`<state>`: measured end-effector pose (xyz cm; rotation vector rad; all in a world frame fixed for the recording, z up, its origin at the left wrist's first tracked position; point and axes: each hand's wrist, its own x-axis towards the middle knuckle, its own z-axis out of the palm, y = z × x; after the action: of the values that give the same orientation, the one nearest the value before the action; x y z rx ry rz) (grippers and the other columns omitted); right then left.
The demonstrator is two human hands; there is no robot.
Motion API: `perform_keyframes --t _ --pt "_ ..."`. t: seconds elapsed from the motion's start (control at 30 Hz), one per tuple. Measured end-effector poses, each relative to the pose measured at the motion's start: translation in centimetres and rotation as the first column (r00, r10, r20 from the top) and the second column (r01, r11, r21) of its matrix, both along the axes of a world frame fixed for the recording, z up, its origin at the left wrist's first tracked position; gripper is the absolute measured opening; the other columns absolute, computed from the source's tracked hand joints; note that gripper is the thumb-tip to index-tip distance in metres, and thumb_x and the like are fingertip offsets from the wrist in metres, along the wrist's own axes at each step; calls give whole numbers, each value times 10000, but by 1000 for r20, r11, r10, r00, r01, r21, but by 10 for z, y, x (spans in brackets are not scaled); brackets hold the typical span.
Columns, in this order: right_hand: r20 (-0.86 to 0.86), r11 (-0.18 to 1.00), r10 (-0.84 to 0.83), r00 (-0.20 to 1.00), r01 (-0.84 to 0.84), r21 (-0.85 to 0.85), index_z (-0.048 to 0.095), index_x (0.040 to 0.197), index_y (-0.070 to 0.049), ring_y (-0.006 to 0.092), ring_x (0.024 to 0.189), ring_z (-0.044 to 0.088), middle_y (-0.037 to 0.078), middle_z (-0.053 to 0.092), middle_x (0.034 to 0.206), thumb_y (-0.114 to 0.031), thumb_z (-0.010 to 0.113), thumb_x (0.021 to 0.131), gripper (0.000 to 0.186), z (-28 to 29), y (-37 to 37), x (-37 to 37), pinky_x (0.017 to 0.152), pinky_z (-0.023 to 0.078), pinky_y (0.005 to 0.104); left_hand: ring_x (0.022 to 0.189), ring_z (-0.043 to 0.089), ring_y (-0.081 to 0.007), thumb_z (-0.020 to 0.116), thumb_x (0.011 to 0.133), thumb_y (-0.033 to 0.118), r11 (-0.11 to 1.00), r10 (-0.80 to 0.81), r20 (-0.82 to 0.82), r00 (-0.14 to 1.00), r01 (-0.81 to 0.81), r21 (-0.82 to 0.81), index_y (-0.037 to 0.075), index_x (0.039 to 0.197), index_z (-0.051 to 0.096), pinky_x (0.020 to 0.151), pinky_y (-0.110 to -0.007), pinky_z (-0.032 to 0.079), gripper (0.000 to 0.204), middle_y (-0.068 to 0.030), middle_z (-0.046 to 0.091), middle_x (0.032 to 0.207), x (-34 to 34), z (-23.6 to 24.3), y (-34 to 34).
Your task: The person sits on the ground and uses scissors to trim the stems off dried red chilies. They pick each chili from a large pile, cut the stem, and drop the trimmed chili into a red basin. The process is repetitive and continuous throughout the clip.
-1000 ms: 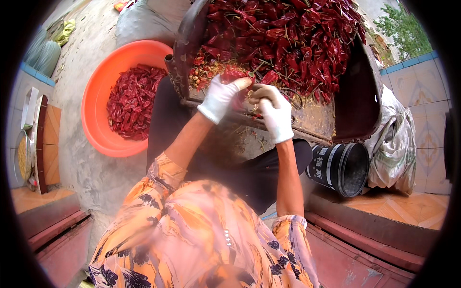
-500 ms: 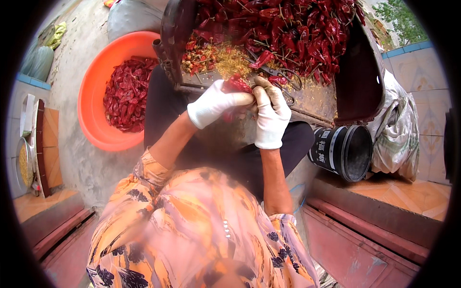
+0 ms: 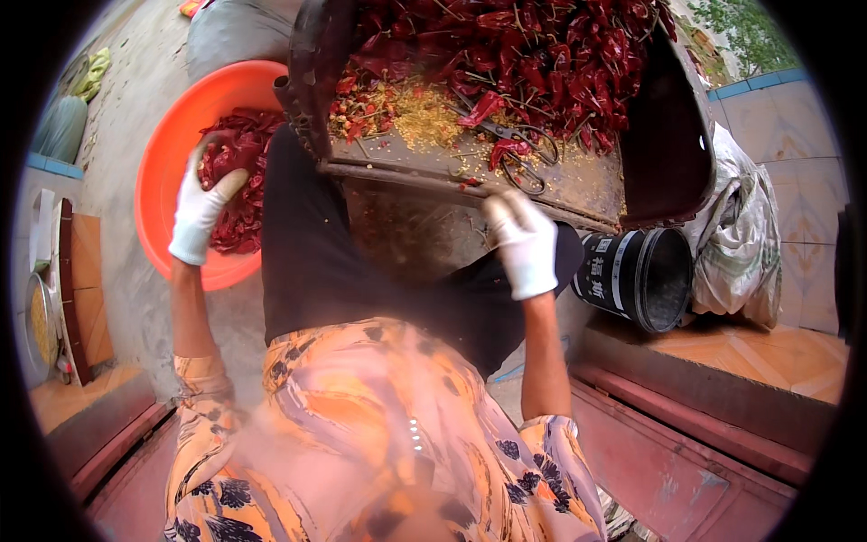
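Observation:
My left hand (image 3: 206, 199), in a white glove, is over the orange basin (image 3: 149, 199) on the left. Its thumb and fingers are spread apart, and dried red chili peppers (image 3: 239, 221) lie beneath and between them. My gloved right hand (image 3: 519, 239) is at the near edge of a dark open case (image 3: 397, 172), above my right knee. Its fingertips are bent and smeared by motion, so what they hold, if anything, is unclear. Scissors (image 3: 524, 149) with dark handles lie in the case beside yellow seeds (image 3: 424, 117) and a heap of whole chili peppers (image 3: 551, 54).
A black bucket (image 3: 641, 278) lies on its side at the right, next to a pale woven sack (image 3: 736, 244). A grey bag (image 3: 237, 38) stands behind the basin. Tiled ledges and reddish panels (image 3: 686, 452) flank me.
My left hand has moved from over the case's near edge, where it held a red chili pepper, left to the basin. My right hand has come slightly down and right, apart from the left.

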<state>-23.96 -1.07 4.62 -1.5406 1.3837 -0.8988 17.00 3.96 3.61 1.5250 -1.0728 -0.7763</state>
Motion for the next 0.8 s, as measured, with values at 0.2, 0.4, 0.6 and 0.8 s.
perform_keyframes --t 0.2,0.4,0.6,0.8 --pt "-473 843 -194 860 -101 -529 675 1101 -156 270 878 657 88 626 1055 -105 632 859 251 -3 -65 -20 780 537 348 913 632 -147 694 882 91 965 191 278 942 -128 -230 15 1090 660 830 -278 510 224 -78 675 1011 -54 13 -3" --pt "-533 802 -192 824 -182 -569 660 1035 -162 302 912 651 94 617 1117 -90 628 827 222 -21 -89 -11 781 545 391 694 602 -84 602 949 108 928 -363 -330 872 370 -43 1 1121 639 637 -233 504 206 -44 680 929 -174 -4 -34" --pt "-380 664 -7 925 -280 -694 656 1076 -36 222 954 666 116 661 1090 43 662 797 290 0 -39 20 832 534 313 994 612 -131 427 1027 419 690 -392 -891 231 714 -118 73 1240 589 851 -308 529 438 -40 632 1121 -222 -13 -78" --pt "404 969 25 915 76 -233 524 1271 -1 145 884 679 95 654 1137 31 551 909 365 -3 -4 22 734 556 257 1049 604 -141 597 974 214 711 -426 -894 136 662 -239 71 1226 556 888 -333 519 294 -31 614 1187 -231 -6 -74"
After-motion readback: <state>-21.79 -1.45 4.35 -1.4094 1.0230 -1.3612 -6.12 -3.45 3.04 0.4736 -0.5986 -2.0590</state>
